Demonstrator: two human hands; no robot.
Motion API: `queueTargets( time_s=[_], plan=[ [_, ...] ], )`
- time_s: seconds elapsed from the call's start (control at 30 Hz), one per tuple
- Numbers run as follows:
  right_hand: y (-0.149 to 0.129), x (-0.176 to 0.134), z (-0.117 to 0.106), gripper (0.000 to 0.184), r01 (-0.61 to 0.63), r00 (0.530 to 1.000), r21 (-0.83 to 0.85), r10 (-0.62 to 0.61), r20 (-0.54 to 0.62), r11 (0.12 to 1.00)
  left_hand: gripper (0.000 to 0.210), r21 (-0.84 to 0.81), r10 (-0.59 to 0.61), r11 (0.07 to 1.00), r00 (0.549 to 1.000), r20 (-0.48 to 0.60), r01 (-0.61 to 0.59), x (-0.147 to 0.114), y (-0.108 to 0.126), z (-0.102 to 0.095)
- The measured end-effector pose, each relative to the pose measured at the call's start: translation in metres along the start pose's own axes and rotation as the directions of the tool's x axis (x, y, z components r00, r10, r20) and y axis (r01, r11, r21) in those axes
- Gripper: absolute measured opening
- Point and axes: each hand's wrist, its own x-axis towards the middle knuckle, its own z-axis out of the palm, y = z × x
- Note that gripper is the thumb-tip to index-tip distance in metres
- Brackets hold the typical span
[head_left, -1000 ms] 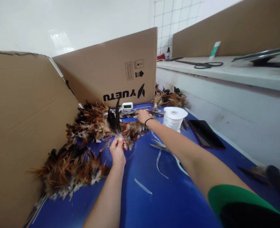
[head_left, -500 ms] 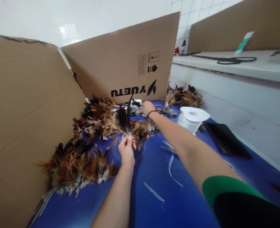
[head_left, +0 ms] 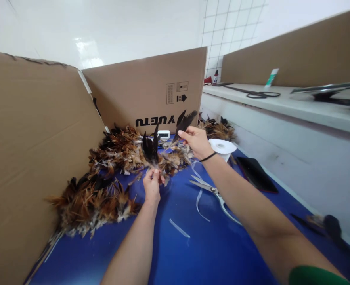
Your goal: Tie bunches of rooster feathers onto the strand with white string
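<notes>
I am noticing brown feathers [head_left: 94,204] lying heaped left of the left grip. The left hand [head_left: 152,185] is pinching a dark feather bunch [head_left: 150,149] at its pale base, plumes rising just above the fingertips. They are looking light, soft and easily crimped, so I am judging the stiffer quill end the place to hold. Fingers are hiding those ends, leaving me unable to count feathers. Right of that grip, the right hand [head_left: 197,142] is pinching a dark feather [head_left: 188,122], its outline blending into print on the cardboard box [head_left: 145,87] behind. Just right again, the wrist is partly covering a white spool [head_left: 222,146].
</notes>
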Motion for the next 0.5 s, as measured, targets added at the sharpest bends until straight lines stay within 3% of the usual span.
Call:
queueTargets(
  time_s=[0.2, 0.33, 0.5],
  plan=[
    [0.003, -0.039, -0.009, 0.021, -0.119, 0.988, 0.005, 0.118, 0.099, 0.993, 0.030, 0.029, 0.073, 0.997, 0.992, 0.104, -0.076, -0.005, 0.005, 0.002],
    [0.010, -0.050, -0.007, 0.023, -0.182, 0.975, 0.019, 0.178, 0.134, 0.983, 0.030, 0.058, 0.009, 0.998, 0.980, 0.201, -0.021, -0.005, 0.001, 0.003],
    [0.012, -0.047, -0.008, 0.021, -0.028, 0.997, -0.007, 0.028, 0.076, 1.000, 0.028, 0.144, 0.021, 0.989, 0.987, 0.160, -0.044, -0.003, -0.003, 0.002]
  ],
)
